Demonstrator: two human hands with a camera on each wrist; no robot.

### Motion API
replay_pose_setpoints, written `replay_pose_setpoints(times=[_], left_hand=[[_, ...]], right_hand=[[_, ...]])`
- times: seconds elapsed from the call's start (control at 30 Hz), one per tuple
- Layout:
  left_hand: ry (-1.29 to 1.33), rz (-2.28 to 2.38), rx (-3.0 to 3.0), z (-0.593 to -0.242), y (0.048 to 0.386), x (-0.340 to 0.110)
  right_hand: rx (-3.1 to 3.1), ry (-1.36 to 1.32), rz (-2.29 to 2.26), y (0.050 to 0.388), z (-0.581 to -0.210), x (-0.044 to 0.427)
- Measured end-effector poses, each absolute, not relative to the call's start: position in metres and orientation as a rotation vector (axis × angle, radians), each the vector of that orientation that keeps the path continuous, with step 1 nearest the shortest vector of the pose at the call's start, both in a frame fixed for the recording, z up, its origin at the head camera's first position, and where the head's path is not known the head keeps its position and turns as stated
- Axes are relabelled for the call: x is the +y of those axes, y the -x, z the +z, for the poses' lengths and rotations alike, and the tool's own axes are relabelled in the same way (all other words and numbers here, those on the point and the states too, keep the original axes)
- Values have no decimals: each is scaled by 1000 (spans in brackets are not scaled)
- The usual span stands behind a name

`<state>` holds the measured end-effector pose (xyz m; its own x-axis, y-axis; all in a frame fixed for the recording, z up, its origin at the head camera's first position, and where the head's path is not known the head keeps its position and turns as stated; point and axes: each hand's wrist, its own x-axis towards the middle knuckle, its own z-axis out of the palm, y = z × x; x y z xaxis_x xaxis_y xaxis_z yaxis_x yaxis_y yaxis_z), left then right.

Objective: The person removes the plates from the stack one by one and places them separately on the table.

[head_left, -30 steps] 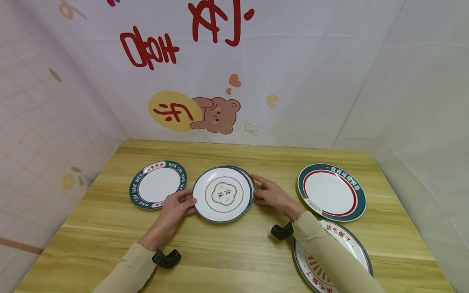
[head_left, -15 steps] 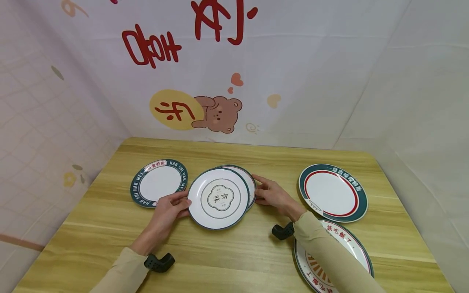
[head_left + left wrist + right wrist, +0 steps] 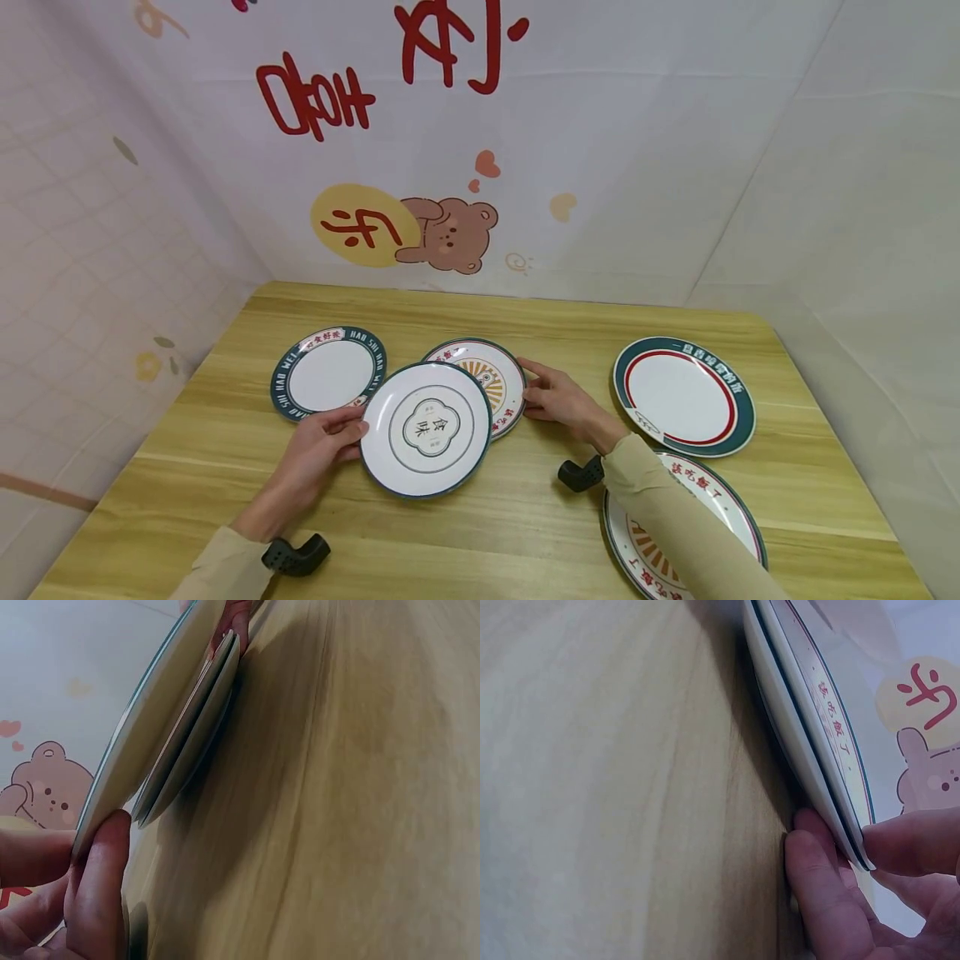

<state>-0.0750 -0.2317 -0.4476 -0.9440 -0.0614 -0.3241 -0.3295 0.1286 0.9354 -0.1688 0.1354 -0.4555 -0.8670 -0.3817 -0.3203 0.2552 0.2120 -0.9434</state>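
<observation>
A white plate with a flower-shaped emblem [image 3: 423,429] is pinched at its left rim by my left hand [image 3: 318,446]. Its edge shows in the left wrist view, thumb on the upper face and fingers beneath. Behind it, a plate with an orange sunburst [image 3: 500,383] is partly covered by the white one. My right hand [image 3: 562,404] pinches its right rim. In the right wrist view, the sunburst plate [image 3: 832,724] lies stacked on another plate [image 3: 795,742], and thumb and fingers grip both rims. This stack is off the wooden table [image 3: 480,542], at least at its edge.
A green-rimmed plate [image 3: 330,377] lies at the left, near my left hand. To the right lies a plate with a red ring [image 3: 678,396]. A larger sunburst plate [image 3: 738,517] sits partly hidden under my right forearm. A printed wall sheet [image 3: 600,150] rises behind the table.
The emblem plate has moved left and toward me with my left hand, uncovering the sunburst plate beneath. My right hand has stayed at the stack's rim.
</observation>
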Motion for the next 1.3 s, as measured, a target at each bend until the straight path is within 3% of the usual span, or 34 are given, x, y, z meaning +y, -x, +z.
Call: replay_pose_setpoints(times=[1.3], left_hand=[[544, 1791, 2225, -450, 41, -318]], right_hand=[[2006, 90, -1684, 168, -454, 135]])
